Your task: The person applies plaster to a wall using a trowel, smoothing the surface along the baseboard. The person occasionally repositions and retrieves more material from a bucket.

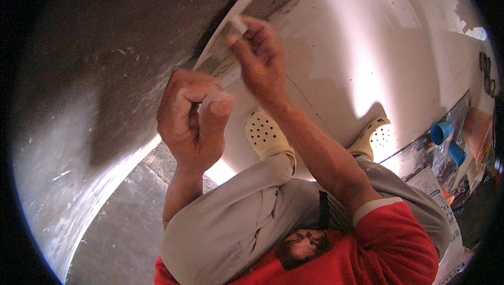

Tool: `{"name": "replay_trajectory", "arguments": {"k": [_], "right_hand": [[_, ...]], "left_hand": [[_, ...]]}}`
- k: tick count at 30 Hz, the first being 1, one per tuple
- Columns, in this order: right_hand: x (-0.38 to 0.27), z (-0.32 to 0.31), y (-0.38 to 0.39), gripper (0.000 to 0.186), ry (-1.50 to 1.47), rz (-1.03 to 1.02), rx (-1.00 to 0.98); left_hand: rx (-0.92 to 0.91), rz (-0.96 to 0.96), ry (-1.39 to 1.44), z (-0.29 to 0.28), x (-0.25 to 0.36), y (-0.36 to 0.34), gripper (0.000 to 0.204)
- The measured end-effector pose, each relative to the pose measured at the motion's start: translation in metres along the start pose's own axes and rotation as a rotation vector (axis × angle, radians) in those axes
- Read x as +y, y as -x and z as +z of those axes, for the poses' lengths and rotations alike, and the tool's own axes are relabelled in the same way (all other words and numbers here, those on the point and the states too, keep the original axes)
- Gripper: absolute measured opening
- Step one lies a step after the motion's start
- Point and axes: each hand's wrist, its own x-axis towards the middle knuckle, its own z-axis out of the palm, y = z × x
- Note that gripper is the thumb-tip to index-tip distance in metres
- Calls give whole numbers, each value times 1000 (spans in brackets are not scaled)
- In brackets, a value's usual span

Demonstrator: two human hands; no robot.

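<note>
Two hands work at a grey wall in the head view: the right hand (pixel 260 56) pinches a small white piece (pixel 239 24) against a pale strip (pixel 223 40), and the left hand (pixel 191 119) is curled shut, seemingly empty. A loose pinch could drop it. Two blue cups (pixel 448 140) sit far right, contents unseen.

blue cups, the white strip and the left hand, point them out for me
blue cups (pixel 441 132): head view, side of the upper cup
white strip (pixel 231 27): head view, its flat face near the right hand
left hand (pixel 191 119): head view, curled knuckles
</note>
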Motion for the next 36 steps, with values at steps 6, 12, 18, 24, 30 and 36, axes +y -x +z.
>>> {"name": "replay_trajectory", "arguments": {"k": [6, 12, 18, 24, 30, 36], "right_hand": [[-9, -49, -17, 37, -143, -9, 62], [14, -123, -100, 30, 456, -337, 95], [30, -99, -92, 34, 552, -388, 59], [57, -37, -13, 34, 307, -292, -43], [60, 8, 55, 34, 434, -317, -267], [67, -55, -1, 35, -73, 291, 179]], "left_hand": [[27, 83, -25, -12, 9, -2, 26], [82, 57, -2, -9, 2, 4, 31], [76, 125, -18, -17, -1, 2, 32], [97, 121, -24, -16, -1, 2, 31], [116, 121, -73, -18, 3, 1, 29], [135, 110, -14, -18, 3, 1, 26]]}}
